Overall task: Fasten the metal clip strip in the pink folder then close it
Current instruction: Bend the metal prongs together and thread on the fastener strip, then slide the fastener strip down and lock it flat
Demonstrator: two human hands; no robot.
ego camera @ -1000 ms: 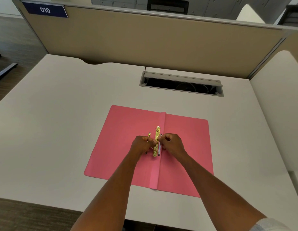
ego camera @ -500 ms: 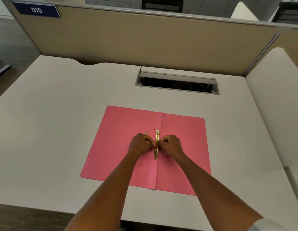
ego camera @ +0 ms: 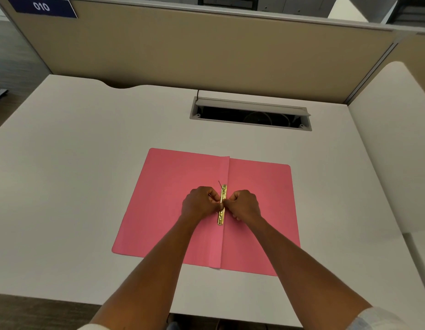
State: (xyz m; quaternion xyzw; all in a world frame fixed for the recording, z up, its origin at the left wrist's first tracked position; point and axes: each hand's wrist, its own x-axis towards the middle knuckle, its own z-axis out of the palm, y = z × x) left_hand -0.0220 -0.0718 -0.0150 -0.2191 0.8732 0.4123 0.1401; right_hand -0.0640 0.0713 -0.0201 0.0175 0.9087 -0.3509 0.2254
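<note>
**Both hands closed in on the clip strip at the folder's spine**

Since a second ago, the small loose gold piece that lay just left of the strip has gone from sight, and both fists have drawn tighter onto the strip's middle. The pink folder (ego camera: 173, 206) lies open and flat on the white table (ego camera: 75, 186), its centre fold running toward the person. The gold metal clip strip (ego camera: 222, 206) lies along that fold, about midway down it, with both ends showing beyond the knuckles. A thin dark prong sticks up at a slant just beyond the strip's far end.

The left hand (ego camera: 200, 204) is curled into a loose fist on the left side of the fold, thumb and fingertips pinching at the strip's middle. The right hand (ego camera: 244, 206) mirrors it on the right side of the fold, fingers folded under, its fingertips meeting the left hand's over the strip. Both forearms reach in from the near edge of the table and converge on the fold, wrists straight and low over the folder.

Beyond the folder's far edge is an open cable slot (ego camera: 250, 115) in the table.
</note>
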